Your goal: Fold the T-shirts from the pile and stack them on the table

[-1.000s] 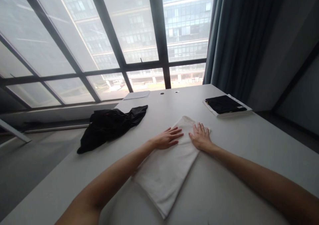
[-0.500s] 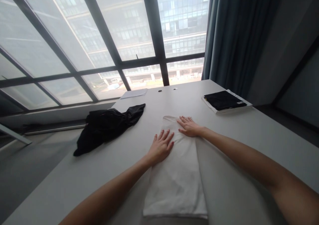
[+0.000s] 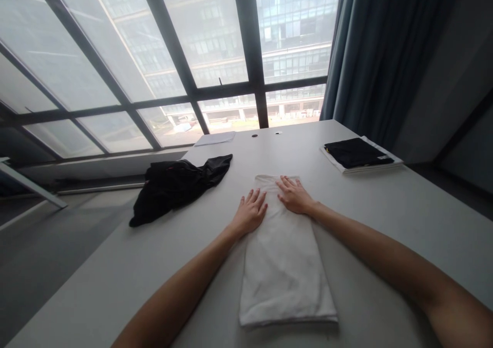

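A white cloth [image 3: 287,271], folded into a long strip, lies flat on the white table [image 3: 370,266] in front of me. My left hand [image 3: 249,213] rests palm down on the cloth's left edge, fingers spread. Near the cloth's far end, my right hand [image 3: 295,195] presses flat on its right side, its fingers somewhat apart. Neither hand grips anything. Small wrinkles show in the cloth between and below the hands.
A crumpled black garment [image 3: 173,186] lies at the table's left edge. Folded black cloth [image 3: 356,152] sits on folded white cloth [image 3: 352,170] at the far right. White paper [image 3: 214,139] lies by the window, and a curtain [image 3: 358,65] hangs behind the table.
The view has shifted, so most things appear slightly farther right. Both hands remain flat on the white cloth, with the left hand now a little nearer its far end.
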Tool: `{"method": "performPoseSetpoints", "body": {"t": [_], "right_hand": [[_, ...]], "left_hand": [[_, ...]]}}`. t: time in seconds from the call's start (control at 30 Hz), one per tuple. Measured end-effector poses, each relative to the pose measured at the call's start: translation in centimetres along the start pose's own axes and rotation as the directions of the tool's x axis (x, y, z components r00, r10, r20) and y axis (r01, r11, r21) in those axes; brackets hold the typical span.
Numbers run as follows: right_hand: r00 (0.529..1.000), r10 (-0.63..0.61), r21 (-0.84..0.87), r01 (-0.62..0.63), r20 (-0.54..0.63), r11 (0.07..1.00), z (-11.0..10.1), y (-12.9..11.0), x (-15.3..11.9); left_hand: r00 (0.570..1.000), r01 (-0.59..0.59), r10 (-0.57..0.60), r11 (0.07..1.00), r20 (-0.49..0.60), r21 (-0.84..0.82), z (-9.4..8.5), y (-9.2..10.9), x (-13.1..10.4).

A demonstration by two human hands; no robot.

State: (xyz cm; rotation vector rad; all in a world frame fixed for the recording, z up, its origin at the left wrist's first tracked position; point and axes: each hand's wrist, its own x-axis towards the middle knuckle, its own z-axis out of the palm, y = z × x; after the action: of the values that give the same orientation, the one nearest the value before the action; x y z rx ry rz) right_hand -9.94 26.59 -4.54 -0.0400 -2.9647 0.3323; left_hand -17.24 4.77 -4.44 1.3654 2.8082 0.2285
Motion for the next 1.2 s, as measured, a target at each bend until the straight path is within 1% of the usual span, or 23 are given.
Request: {"method": "performPoseSetpoints", "body": {"t": [0.07,0.13,0.23,0.3,0.4,0.47,0.53,0.6,0.7,0.8,0.93,1.03,1.1,1.2], "right_hand": [[0.995,0.036,-0.005,-0.036,-0.089,0.999,-0.7,-0.7,-0.5],[0.992,0.073,0.007,-0.073,-0.107,0.997,-1.3,-1.9,-1.6],[0.995,0.081,0.035,-0.079,-0.057,0.996,-1.3,-4.1,-4.5],[0.999,0.036,0.052,-0.035,-0.028,0.998,-0.7,-5.4,-6.7],[0.999,-0.025,0.070,0.023,0.027,0.997,0.1,-6.6,-9.1],[0.999,-0.030,0.074,0.028,0.030,0.997,0.1,-6.9,-9.9],[0.999,-0.035,0.071,0.036,-0.013,0.997,-0.3,-7.0,-10.4],[0.998,-0.044,0.070,0.047,-0.047,0.996,-0.7,-7.1,-11.0],[0.998,-0.059,0.082,0.061,-0.021,0.995,-0.5,-7.2,-12.6],[0.997,-0.075,0.102,0.075,-0.010,0.992,0.1,-7.2,-13.9],[0.994,-0.091,0.125,0.097,-0.053,0.987,0.3,-7.4,-15.2],[0.992,-0.127,0.133,0.129,-0.019,0.983,0.2,-7.7,-16.3],[0.993,-0.121,0.142,0.121,-0.003,0.983,0.1,-7.8,-16.9],[0.995,-0.095,0.157,0.099,-0.034,0.983,-0.2,-7.9,-17.5]], "left_hand": [[0.999,0.003,-0.003,1.000,-0.042,0.000,-0.5,0.2,-0.5],[0.998,-0.024,0.024,1.000,-0.057,-0.003,-1.1,0.8,-1.5],[0.989,-0.145,0.143,0.989,-0.038,-0.036,-1.5,2.4,-3.9],[0.975,-0.224,0.223,0.972,-0.020,-0.073,-1.2,3.5,-5.8],[0.965,-0.261,0.263,0.960,0.010,-0.106,-0.4,4.4,-7.9],[0.966,-0.254,0.257,0.961,0.016,-0.107,-0.4,4.7,-8.7],[0.966,-0.258,0.259,0.961,0.000,-0.101,-0.7,4.9,-9.3],[0.956,-0.293,0.294,0.951,-0.004,-0.101,-1.1,5.1,-9.9],[0.938,-0.336,0.343,0.934,0.043,-0.119,-1.2,5.4,-11.2],[0.942,-0.316,0.329,0.938,0.073,-0.143,-1.0,5.6,-12.1],[0.938,-0.332,0.342,0.930,0.045,-0.159,-1.1,5.9,-12.7],[0.919,-0.376,0.389,0.915,0.071,-0.144,-1.2,6.1,-13.1],[0.910,-0.396,0.406,0.910,0.085,-0.121,-1.3,6.2,-13.3],[0.908,-0.403,0.412,0.909,0.080,-0.109,-1.5,6.2,-13.3]]}}
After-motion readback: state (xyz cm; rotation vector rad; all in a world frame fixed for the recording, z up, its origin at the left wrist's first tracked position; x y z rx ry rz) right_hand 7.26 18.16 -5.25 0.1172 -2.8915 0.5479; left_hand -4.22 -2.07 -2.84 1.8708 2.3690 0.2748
